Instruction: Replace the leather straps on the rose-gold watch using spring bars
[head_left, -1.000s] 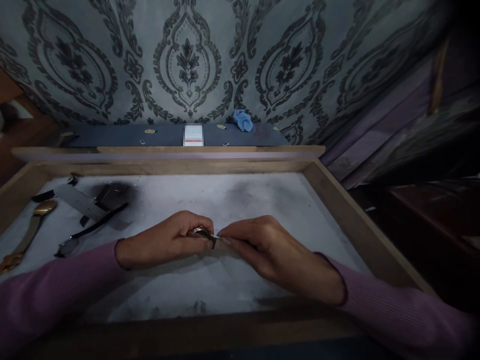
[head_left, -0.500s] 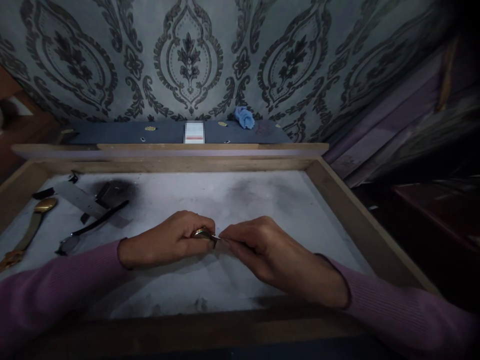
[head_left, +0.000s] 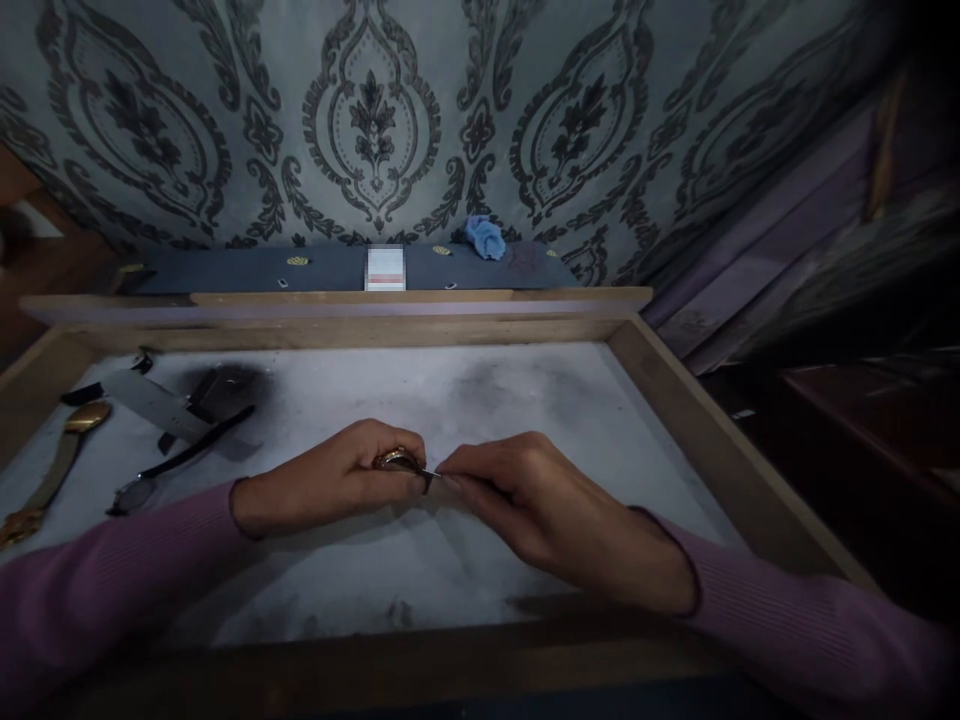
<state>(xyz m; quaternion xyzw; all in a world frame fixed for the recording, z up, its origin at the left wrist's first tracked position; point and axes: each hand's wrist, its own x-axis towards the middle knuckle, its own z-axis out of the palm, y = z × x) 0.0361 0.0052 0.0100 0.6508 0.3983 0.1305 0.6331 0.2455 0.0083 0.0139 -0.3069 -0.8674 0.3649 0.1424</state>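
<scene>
Near the middle of the head view, my left hand (head_left: 349,478) is closed around a gold-rimmed round piece that looks like a watch (head_left: 397,459), held tilted on its edge between thumb and fingers. My right hand (head_left: 536,500) faces it from the right, thumb and forefinger pinched on a thin metal tool (head_left: 433,474). The tool's tip meets the watch's right end; the exact contact is hidden by the left fingertips. Most of the watch's body is covered by my left hand.
A shallow wooden-framed tray (head_left: 675,420) with a white base lies under both hands. At its left are a gold watch (head_left: 88,417), a black-strapped watch (head_left: 136,494) and a grey strap (head_left: 154,405). Behind stand a blue crumpled cloth (head_left: 486,238) and a small white box (head_left: 385,268).
My left hand has turned the watch slightly, so more of its gold rim shows. The right hand has barely moved, and the whole view has shifted a little.
</scene>
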